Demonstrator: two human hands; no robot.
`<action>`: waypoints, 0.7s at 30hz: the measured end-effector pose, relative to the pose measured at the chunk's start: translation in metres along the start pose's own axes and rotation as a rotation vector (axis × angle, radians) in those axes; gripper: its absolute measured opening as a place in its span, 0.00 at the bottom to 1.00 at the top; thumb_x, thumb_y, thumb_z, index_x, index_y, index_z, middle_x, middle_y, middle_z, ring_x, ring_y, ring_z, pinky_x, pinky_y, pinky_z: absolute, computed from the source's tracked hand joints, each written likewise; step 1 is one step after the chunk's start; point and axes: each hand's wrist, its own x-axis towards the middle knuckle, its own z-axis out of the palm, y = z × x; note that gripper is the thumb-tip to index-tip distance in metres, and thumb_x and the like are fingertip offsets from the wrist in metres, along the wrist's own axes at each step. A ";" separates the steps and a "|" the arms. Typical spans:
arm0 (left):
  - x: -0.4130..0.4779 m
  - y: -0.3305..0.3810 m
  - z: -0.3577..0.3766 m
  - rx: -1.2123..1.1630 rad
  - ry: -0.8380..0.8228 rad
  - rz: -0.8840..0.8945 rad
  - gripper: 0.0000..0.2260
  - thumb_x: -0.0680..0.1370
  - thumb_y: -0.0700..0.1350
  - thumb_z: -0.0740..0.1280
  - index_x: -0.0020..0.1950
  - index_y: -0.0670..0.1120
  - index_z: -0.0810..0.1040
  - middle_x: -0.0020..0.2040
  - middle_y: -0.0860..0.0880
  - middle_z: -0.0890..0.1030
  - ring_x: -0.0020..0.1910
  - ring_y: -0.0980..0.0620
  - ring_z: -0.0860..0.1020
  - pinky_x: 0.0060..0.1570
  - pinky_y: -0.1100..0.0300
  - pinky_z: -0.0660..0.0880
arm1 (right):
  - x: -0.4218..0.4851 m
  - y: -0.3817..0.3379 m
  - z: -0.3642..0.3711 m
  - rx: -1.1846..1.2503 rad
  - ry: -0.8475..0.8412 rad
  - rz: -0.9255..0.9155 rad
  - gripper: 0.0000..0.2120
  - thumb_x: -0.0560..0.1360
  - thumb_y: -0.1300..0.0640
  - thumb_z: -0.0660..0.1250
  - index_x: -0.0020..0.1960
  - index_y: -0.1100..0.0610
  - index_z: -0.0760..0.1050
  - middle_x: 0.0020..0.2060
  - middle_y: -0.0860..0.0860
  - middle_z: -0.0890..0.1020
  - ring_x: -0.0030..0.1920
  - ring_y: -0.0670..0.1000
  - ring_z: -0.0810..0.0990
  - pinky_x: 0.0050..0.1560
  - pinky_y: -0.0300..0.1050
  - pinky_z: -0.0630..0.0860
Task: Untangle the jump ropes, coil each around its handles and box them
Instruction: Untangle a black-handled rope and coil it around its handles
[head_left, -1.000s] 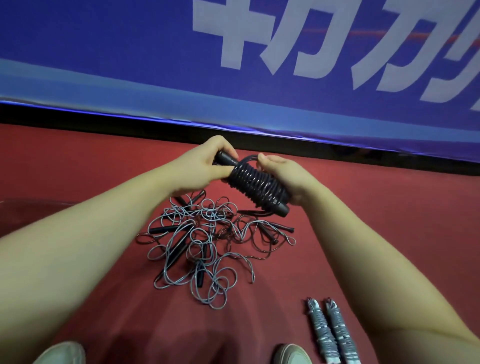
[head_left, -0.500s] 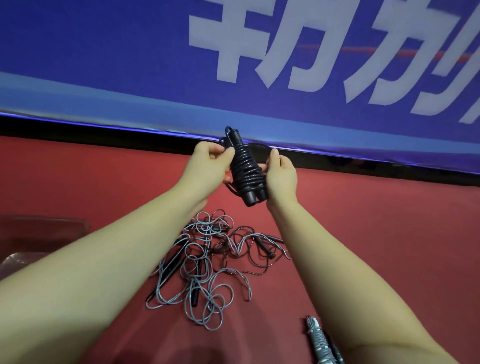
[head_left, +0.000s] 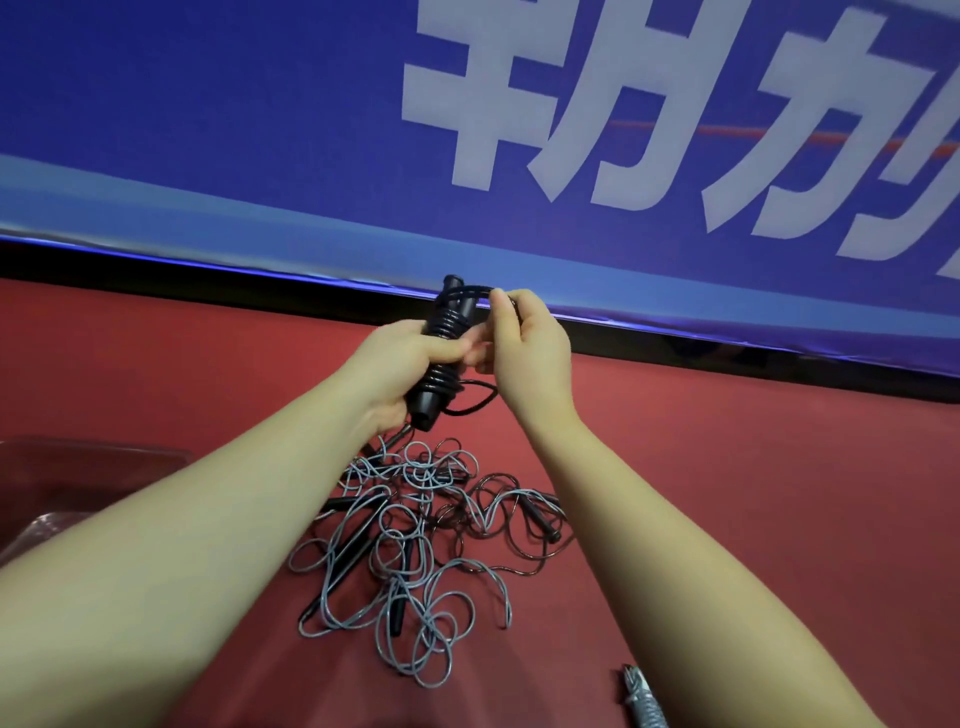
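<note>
Your left hand (head_left: 400, 364) is wrapped round the middle of the black coiled rope (head_left: 447, 322), holding it tilted in the air above the far edge of the grey tangle (head_left: 410, 551). Your right hand (head_left: 530, 358) pinches the loose black cord (head_left: 470, 292) at the bundle's upper end. Near-right of the tangle, a wound grey rope (head_left: 643, 699) lies on the red floor (head_left: 753, 493); beyond the tangle hangs a blue banner (head_left: 260, 130).

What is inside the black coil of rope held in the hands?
Black handle ends poke out of the coil at top and bottom. The windings and the left hand hide the rest, so their number is unclear.
</note>
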 end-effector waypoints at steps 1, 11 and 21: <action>0.001 0.004 -0.004 0.015 0.035 0.028 0.05 0.75 0.33 0.64 0.45 0.42 0.77 0.39 0.43 0.76 0.36 0.49 0.74 0.34 0.61 0.71 | 0.001 0.000 -0.004 -0.044 -0.039 -0.034 0.13 0.80 0.51 0.57 0.36 0.49 0.69 0.28 0.47 0.80 0.30 0.50 0.80 0.41 0.55 0.78; -0.002 0.014 -0.023 -0.147 -0.029 0.077 0.12 0.72 0.33 0.64 0.55 0.39 0.76 0.44 0.40 0.79 0.37 0.45 0.79 0.37 0.56 0.78 | 0.015 0.028 -0.058 0.161 -0.539 0.216 0.13 0.82 0.58 0.55 0.46 0.55 0.76 0.26 0.43 0.72 0.30 0.44 0.76 0.35 0.35 0.76; -0.016 -0.003 -0.020 0.233 -0.629 -0.197 0.18 0.65 0.35 0.67 0.52 0.48 0.83 0.47 0.42 0.82 0.40 0.47 0.81 0.38 0.57 0.79 | 0.017 0.031 -0.092 -0.227 -0.755 0.064 0.10 0.74 0.69 0.65 0.43 0.57 0.81 0.33 0.47 0.80 0.34 0.45 0.75 0.38 0.38 0.73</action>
